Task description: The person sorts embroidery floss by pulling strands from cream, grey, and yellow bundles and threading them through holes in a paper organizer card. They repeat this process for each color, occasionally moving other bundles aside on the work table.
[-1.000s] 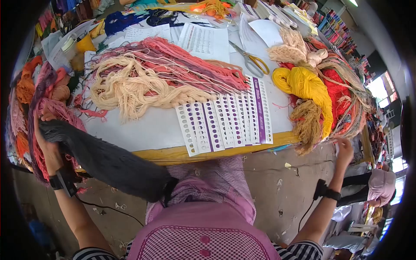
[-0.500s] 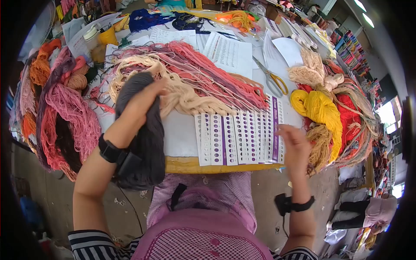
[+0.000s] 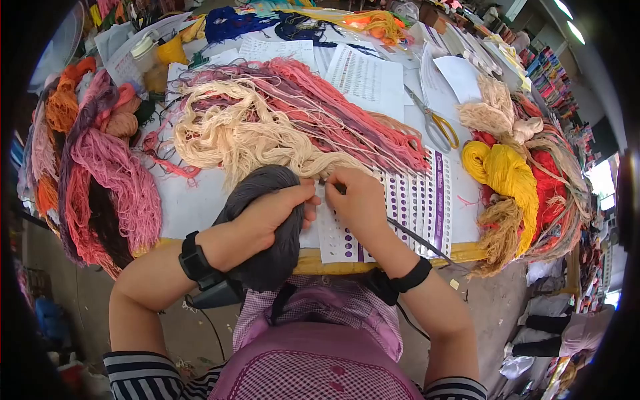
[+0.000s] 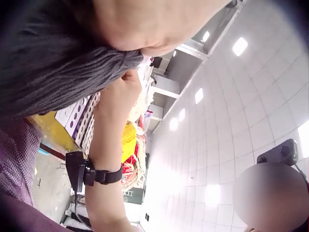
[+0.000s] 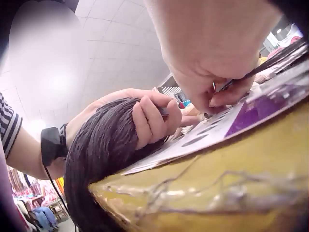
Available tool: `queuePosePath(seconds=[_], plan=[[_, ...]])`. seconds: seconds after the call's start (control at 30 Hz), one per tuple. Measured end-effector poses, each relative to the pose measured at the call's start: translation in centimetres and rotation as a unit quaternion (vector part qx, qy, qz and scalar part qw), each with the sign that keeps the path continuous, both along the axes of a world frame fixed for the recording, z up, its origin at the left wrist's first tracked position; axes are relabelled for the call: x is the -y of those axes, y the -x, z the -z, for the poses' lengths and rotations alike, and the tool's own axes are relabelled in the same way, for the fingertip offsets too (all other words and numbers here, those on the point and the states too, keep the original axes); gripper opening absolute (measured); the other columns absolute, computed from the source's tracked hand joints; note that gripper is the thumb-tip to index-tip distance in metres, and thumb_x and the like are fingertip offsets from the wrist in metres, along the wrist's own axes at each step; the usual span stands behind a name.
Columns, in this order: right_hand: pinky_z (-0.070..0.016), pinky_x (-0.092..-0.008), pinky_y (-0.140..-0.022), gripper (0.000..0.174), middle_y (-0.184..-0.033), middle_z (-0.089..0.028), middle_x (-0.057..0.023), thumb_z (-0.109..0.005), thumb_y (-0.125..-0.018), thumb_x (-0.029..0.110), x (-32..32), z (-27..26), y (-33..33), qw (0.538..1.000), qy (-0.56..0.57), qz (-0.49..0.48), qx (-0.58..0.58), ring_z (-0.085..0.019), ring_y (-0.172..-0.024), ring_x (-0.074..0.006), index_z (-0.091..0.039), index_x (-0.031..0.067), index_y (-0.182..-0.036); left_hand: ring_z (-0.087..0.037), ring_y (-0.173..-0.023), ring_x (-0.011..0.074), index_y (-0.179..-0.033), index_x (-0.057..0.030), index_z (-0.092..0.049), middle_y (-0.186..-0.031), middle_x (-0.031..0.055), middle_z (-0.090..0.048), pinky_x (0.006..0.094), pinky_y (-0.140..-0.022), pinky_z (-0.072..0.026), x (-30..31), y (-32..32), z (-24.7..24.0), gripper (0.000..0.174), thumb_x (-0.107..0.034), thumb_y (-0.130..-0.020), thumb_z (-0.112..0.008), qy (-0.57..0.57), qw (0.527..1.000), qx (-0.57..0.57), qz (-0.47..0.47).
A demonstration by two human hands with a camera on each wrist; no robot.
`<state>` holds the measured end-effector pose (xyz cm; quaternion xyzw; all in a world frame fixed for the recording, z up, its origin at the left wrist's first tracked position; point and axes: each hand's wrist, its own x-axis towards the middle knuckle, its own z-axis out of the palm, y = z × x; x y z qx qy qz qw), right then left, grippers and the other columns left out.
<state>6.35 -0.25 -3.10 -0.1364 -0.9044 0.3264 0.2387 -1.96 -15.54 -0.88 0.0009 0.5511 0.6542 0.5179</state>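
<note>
My left hand (image 3: 263,217) grips a thick dark grey skein of yarn (image 3: 283,250) at the table's front edge, with its fingers wrapped around the folded bundle. In the right wrist view, the skein (image 5: 104,135) droops past the yellow edge. Close beside those fingertips, my right hand (image 3: 360,200) has curled fingers pinching a thin dark strand (image 3: 427,243), which trails rightward over the white punched cards (image 3: 437,207). A small shiny bit shows between the right fingers (image 5: 227,96); I cannot tell what it is. Cream yarn (image 3: 227,127) lies just beyond both hands.
Pink and mauve yarn (image 3: 347,123) spreads behind the cream yarn. Yellow-handled scissors (image 3: 443,130) and printed sheets (image 3: 363,77) lie further back. Yarn heaps hang at the left (image 3: 113,160) and right, including a yellow skein (image 3: 507,167). A yellow strip (image 3: 313,263) lines the table's front edge.
My left hand has carried the dark grey skein from the left side to the front middle. My right hand has come in from the right edge and now pinches a dark strand.
</note>
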Motion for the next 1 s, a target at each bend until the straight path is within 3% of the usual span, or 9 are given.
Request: queuePosePath(seconds=[0.13,0.27,0.37,0.43,0.63,0.73,0.87,0.93,1.0], plan=[[-0.0477,-0.0341,-0.062,0.010,-0.073,-0.062,-0.0105,-0.063,-0.073,0.009,0.1,0.1,0.0,1.000,-0.012,-0.005,0.006,-0.061,-0.068,-0.0287,-0.065,0.0046,-0.081,-0.056,-0.060,0.0097,-0.102,-0.0055,-0.061,-0.080,0.0040,-0.063,0.0217,-0.055,-0.0483,0.2,-0.2,-0.1,0.023,-0.023,-0.087,-0.063,0.012,1.000,0.007,-0.008],[-0.0487,-0.0327,-0.064,0.014,-0.076,-0.063,-0.0111,-0.065,-0.073,0.012,1.1,-0.1,-0.5,0.999,-0.043,-0.011,-0.007,-0.063,-0.069,-0.0264,-0.064,0.0045,-0.084,-0.055,-0.061,0.0083,-0.103,-0.0064,-0.061,-0.080,0.0018,-0.063,0.0217,-0.055,-0.0474,0.1,1.2,0.6,0.025,-0.026,-0.088,-0.062,-0.006,1.000,0.010,0.018],[-0.0488,-0.0348,-0.062,0.021,-0.070,-0.062,-0.0096,-0.067,-0.071,0.018,0.6,-0.7,-0.7,0.997,0.072,-0.027,0.027,-0.062,-0.066,-0.0264,-0.063,0.0033,-0.085,-0.056,-0.065,0.0071,-0.103,-0.0070,-0.062,-0.081,0.0005,-0.063,0.0211,-0.057,-0.0471,-0.2,1.4,0.6,0.025,-0.028,-0.089,-0.061,-0.002,0.999,-0.002,0.033],[-0.0495,-0.0311,-0.065,0.032,-0.073,-0.065,-0.0108,-0.068,-0.068,0.021,-0.3,-0.5,-0.5,0.986,0.158,-0.034,0.041,-0.064,-0.068,-0.0207,-0.064,0.0004,-0.092,-0.057,-0.068,0.0066,-0.103,-0.0072,-0.062,-0.081,0.0000,-0.063,0.0206,-0.059,-0.0470,-0.7,1.2,0.9,0.025,-0.029,-0.089,-0.060,0.009,0.999,-0.018,0.036],[-0.0495,-0.0293,-0.066,0.035,-0.075,-0.067,-0.0120,-0.068,-0.068,0.020,0.0,-1.1,-0.6,0.979,0.186,-0.017,0.078,-0.064,-0.068,-0.0180,-0.063,-0.0027,-0.095,-0.057,-0.074,0.0089,-0.101,-0.0074,-0.061,-0.083,0.0001,-0.061,0.0245,-0.065,-0.0455,-1.8,1.6,2.0,0.028,-0.033,-0.089,-0.057,0.013,0.990,-0.069,0.121],[-0.0483,-0.0245,-0.065,0.030,-0.078,-0.067,-0.0080,-0.068,-0.071,0.014,-0.1,-1.0,-0.6,0.976,0.201,-0.020,0.084,-0.062,-0.071,-0.0118,-0.063,-0.0030,-0.095,-0.059,-0.072,0.0081,-0.098,-0.0062,-0.062,-0.083,0.0019,-0.064,0.0210,-0.060,-0.0477,-0.6,2.5,1.5,0.024,-0.027,-0.085,-0.062,0.011,0.995,-0.062,0.075],[-0.0482,-0.0260,-0.065,0.033,-0.083,-0.067,-0.0078,-0.072,-0.068,0.017,0.4,-1.0,-0.6,0.973,0.215,-0.023,0.085,-0.062,-0.071,-0.0121,-0.062,-0.0013,-0.094,-0.059,-0.069,0.0112,-0.088,-0.0036,-0.063,-0.081,0.0064,-0.064,0.0239,-0.055,-0.0485,0.8,4.1,-2.0,0.017,-0.017,-0.080,-0.058,-0.034,0.999,-0.004,0.005],[-0.0473,-0.0270,-0.065,0.041,-0.088,-0.066,-0.0061,-0.074,-0.066,0.017,0.6,-1.8,-0.9,0.975,0.169,-0.011,0.145,-0.059,-0.069,-0.0130,-0.059,0.0029,-0.101,-0.059,-0.062,0.0116,-0.087,-0.0027,-0.063,-0.078,0.0065,-0.064,0.0228,-0.051,-0.0476,0.4,3.9,-3.0,0.016,-0.017,-0.082,-0.056,-0.055,0.996,0.008,0.064],[-0.0464,-0.0275,-0.065,0.050,-0.092,-0.066,-0.0039,-0.075,-0.065,0.016,1.2,-1.8,-0.8,0.985,0.162,0.003,0.057,-0.057,-0.068,-0.0139,-0.055,0.0097,-0.110,-0.057,-0.058,0.0113,-0.088,-0.0054,-0.061,-0.073,0.0050,-0.062,0.0227,-0.050,-0.0469,-0.9,4.0,-1.8,0.014,-0.018,-0.084,-0.055,-0.004,0.985,0.006,0.171]])
